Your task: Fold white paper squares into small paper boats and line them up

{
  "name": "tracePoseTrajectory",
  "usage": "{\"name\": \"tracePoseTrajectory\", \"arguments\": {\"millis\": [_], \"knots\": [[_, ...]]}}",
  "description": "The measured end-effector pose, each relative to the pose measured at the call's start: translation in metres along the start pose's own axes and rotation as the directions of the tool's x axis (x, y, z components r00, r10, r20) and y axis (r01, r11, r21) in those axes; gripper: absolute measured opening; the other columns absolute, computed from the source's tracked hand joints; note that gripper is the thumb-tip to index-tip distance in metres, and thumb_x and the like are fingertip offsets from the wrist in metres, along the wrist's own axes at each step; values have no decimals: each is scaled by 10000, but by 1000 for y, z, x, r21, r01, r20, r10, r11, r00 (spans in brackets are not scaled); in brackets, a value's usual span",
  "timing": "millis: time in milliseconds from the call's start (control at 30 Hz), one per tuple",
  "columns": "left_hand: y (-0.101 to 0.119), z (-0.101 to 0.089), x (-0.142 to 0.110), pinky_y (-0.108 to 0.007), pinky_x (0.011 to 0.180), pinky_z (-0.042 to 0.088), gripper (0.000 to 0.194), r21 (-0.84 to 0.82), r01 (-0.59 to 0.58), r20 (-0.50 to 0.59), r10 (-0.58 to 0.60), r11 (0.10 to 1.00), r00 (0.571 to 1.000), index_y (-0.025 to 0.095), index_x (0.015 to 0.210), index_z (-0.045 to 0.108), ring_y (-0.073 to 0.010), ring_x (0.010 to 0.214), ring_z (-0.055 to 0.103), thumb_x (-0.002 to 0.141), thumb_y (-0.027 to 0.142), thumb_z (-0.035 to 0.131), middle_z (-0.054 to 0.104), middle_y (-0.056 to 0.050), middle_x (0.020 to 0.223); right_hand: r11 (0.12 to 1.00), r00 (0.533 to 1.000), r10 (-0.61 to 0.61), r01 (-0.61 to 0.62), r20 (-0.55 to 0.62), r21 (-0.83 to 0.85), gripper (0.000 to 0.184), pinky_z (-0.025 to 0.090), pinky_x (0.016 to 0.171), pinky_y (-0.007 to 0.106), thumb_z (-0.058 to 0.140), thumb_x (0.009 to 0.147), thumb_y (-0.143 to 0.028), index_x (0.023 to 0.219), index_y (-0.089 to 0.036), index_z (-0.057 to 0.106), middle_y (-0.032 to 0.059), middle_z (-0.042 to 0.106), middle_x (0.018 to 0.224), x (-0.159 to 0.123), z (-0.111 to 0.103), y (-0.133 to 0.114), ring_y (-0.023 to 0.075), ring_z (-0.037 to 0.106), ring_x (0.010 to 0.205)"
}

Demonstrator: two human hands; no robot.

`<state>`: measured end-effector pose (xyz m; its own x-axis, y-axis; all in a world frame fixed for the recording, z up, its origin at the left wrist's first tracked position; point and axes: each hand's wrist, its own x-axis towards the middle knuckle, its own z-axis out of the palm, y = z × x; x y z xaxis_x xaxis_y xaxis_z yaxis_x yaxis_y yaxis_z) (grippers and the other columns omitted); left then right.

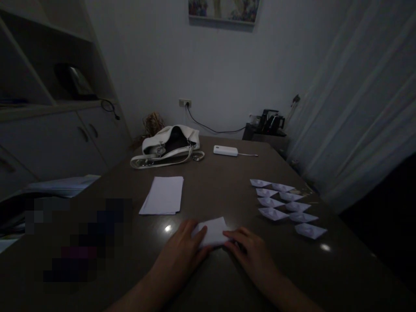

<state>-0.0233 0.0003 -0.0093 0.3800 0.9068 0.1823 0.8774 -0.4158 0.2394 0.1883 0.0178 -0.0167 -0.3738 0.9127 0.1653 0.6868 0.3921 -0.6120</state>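
A folded sheet of white paper [212, 231] lies between my hands near the front of the dark table. My left hand [185, 242] grips its left side, with the thumb on top and fingers along the edge. At the right edge, my right hand [248, 247] pinches the paper between thumb and fingers. Several folded paper boats [272, 213] stand in two rows to the right. A stack of blank white paper [163, 195] rests on the table to the left, beyond my left hand.
Toward the back of the table [221, 186] sit a white handbag [170, 145] and a white power bank [225, 150] with a short cable. A black kettle [273, 122] stands beyond the far right corner. Papers [65, 186] lie off to the left, near a blurred-out patch.
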Motion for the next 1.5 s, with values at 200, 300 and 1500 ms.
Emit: {"name": "tracePoseTrajectory", "arguments": {"millis": [200,300,1500], "knots": [[1,-6,2,-441,902,482,386,-17,10,51,-9,1000,999,174,1228,539,-283,1098,504,878,335,510,506,-145,1202,1000,999,17,-16,36,-5,227,492,727,288,553,861,-235,1052,-202,672,66,632,912,-1,-2,-1,172,629,781],[0,-4,1,-438,904,481,391,-11,11,42,-11,1000,999,180,1232,534,-282,1104,497,872,331,520,500,-142,1212,1000,999,5,-5,33,-9,228,495,719,284,557,857,-229,1052,-199,671,64,628,905,-1,-1,1,168,627,770],[13,-7,6,-426,858,460,331,66,51,106,-58,996,993,171,1188,535,-269,1013,503,858,188,515,560,-107,1127,754,947,-291,316,139,-576,327,361,847,420,552,778,-118,1077,-209,647,56,677,1076,-23,4,-31,247,566,963]]}}
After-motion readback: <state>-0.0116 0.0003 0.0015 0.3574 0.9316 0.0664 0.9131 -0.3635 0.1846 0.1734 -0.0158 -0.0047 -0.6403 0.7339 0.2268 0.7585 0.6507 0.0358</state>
